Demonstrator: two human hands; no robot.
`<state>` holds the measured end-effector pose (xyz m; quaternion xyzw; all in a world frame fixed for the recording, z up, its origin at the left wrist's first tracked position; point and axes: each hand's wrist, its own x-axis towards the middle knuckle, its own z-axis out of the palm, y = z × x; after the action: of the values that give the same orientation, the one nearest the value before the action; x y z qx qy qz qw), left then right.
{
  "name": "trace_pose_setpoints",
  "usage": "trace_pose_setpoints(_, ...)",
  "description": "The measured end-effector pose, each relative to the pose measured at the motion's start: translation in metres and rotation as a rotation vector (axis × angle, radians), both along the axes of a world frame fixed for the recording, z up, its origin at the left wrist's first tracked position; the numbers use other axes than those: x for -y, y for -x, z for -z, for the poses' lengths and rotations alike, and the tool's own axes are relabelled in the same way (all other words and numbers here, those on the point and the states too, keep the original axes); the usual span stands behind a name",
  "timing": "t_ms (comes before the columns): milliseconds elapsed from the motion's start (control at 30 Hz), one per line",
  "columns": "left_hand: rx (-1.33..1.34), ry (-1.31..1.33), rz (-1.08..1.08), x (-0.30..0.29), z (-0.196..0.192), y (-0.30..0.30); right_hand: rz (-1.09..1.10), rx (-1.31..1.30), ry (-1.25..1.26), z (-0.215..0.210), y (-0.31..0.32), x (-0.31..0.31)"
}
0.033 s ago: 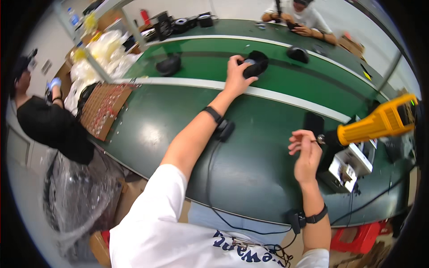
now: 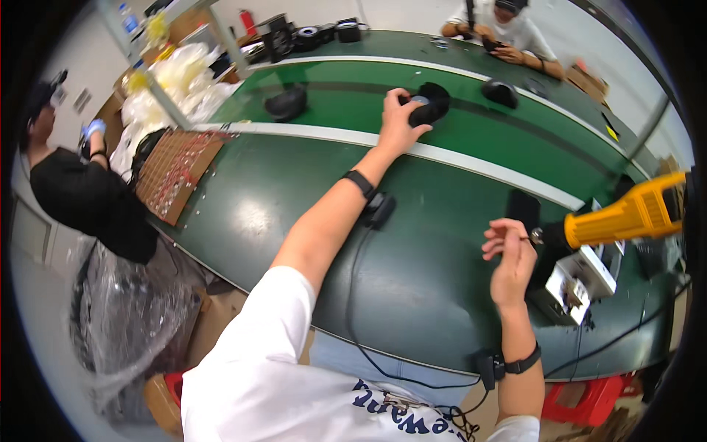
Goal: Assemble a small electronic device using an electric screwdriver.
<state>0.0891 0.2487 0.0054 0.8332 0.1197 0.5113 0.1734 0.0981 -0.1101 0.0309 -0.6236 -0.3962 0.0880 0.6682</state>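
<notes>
My left hand (image 2: 403, 124) reaches over the white rail onto the green belt, its fingers wrapped around a black rounded plastic part (image 2: 436, 103). A bluish piece shows at the part's near side, beside my fingers. To the right, my right hand (image 2: 513, 258) is raised with curled fingers at the tip of a yellow electric screwdriver (image 2: 626, 214). Whatever those fingertips pinch is too small to make out. Behind that hand a flat black object (image 2: 523, 209) lies on the green table (image 2: 412, 272). Two similar dark rounded parts, one left (image 2: 286, 103) and one right (image 2: 501, 93), rest on the belt.
An open white box (image 2: 571, 295) of small parts sits below the screwdriver. A cardboard grid tray (image 2: 177, 171) lies at the table's left end. Cables run from both wristbands. One co-worker (image 2: 81, 191) is at left, another (image 2: 508, 40) across the belt. A red stool (image 2: 589, 401) is below.
The whole scene sits slightly farther right in the picture. My left hand keeps its grip on the black part, and my right hand stays by the screwdriver tip.
</notes>
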Motion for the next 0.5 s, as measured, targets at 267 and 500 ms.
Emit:
trace_pose_setpoints(267,-0.119,0.131,-0.043,-0.04,0.025,0.001,-0.036,-0.001,0.104,0.006,-0.003,-0.002)
trace_pose_setpoints(500,0.301,0.033,-0.741,-0.121,-0.001,0.057,-0.011,-0.034,0.137,0.01,-0.009,0.003)
